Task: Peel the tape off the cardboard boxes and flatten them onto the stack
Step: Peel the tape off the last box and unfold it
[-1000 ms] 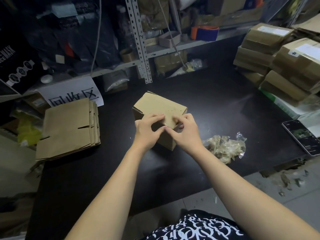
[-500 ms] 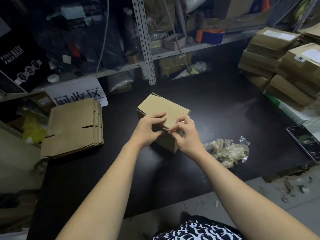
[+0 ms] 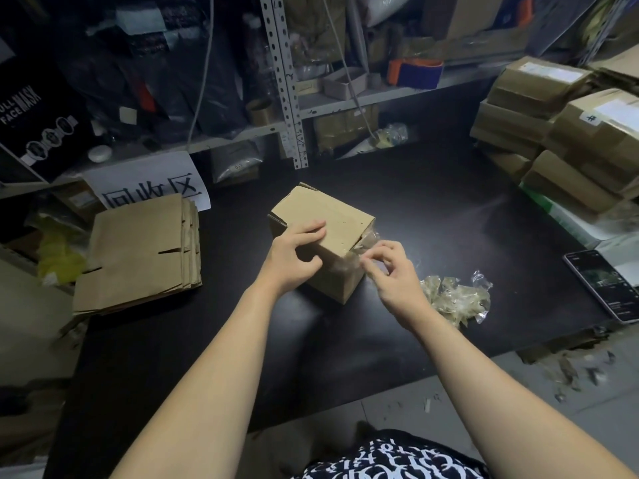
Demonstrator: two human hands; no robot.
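Observation:
A small brown cardboard box [image 3: 332, 219] stands on the black table [image 3: 432, 209] in the middle of the head view. My left hand [image 3: 294, 257] holds its near left corner, fingers curled over the top edge. My right hand [image 3: 390, 274] pinches a strip of clear tape [image 3: 363, 250] that is lifted away from the box's right side. At the left lies a stack of flattened boxes [image 3: 138, 254].
A crumpled pile of peeled tape [image 3: 456, 299] lies right of my right hand. Taped boxes [image 3: 567, 133] are piled at the far right, with a phone [image 3: 603, 285] in front of them. Cluttered metal shelves [image 3: 287, 98] stand behind the table.
My right hand has moved right and away from the box's top edge, drawing the clear tape off its right side. My left hand has stayed on the box.

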